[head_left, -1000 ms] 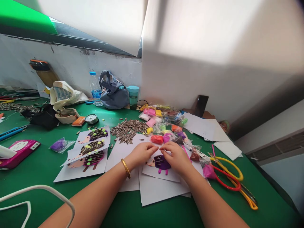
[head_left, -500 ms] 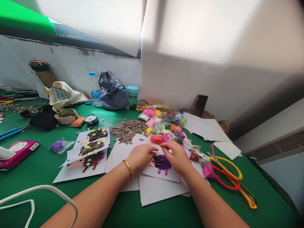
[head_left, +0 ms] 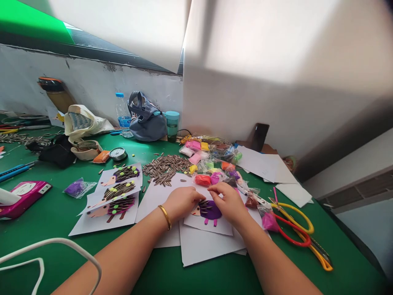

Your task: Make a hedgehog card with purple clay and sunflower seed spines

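A card with a purple clay hedgehog (head_left: 211,210) lies on white paper in front of me. Its face is peach, its feet are pink, and several striped sunflower seeds stick up beside the face. At the card's upper left, my left hand (head_left: 183,201) has its thumb and fingers pressed together by those seeds. My right hand (head_left: 227,203) is held in a pinch over the upper right of the purple body. Whatever sits between the fingertips of either hand is too small to make out. Behind the hands lies a pile of sunflower seeds (head_left: 166,168).
Finished-looking hedgehog cards (head_left: 123,223) overlap on the left. Bagged coloured clay (head_left: 202,179) spreads behind my right hand. Scissors with yellow and red handles (head_left: 307,237) lie at the right. A white cable (head_left: 70,244) loops at lower left; a water bottle (head_left: 123,119) stands at the back.
The fingers of both hands have shifted very slightly over the purple hedgehog. The card and the things around it look the same.
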`<state>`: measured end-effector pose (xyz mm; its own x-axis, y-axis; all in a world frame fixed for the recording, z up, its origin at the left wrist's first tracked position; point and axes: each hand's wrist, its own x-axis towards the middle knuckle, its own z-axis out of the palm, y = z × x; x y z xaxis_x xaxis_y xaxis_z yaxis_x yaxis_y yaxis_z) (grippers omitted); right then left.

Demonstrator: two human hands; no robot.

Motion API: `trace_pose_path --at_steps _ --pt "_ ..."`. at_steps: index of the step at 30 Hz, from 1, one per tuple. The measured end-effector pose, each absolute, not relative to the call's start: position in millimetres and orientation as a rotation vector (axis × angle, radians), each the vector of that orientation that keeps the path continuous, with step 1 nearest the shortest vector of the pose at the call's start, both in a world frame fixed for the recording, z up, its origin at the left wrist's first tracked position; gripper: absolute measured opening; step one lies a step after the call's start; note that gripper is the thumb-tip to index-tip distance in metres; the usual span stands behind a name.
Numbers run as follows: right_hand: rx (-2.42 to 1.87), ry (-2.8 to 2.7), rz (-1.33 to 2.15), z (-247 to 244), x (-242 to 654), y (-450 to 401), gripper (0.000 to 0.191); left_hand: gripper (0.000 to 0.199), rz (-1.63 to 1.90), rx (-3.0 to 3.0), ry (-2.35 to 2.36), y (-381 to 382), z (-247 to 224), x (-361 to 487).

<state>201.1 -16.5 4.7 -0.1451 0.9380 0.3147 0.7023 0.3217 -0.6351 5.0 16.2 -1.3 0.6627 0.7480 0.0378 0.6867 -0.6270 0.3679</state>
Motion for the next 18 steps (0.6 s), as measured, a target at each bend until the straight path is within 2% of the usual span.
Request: trace_pose_path --at_steps 10,18 --pt "-1.459 -1.933 0.467 4.5 203.5 -16.8 0.02 0.028 0.234 2.639 1.177 20.0 1.7 -0.7" --pt "-1.507 -1.952 0.477 2.3 206.5 -14.4 0.017 0.032 0.209 2.615 1.107 18.1 4.7 0.4"
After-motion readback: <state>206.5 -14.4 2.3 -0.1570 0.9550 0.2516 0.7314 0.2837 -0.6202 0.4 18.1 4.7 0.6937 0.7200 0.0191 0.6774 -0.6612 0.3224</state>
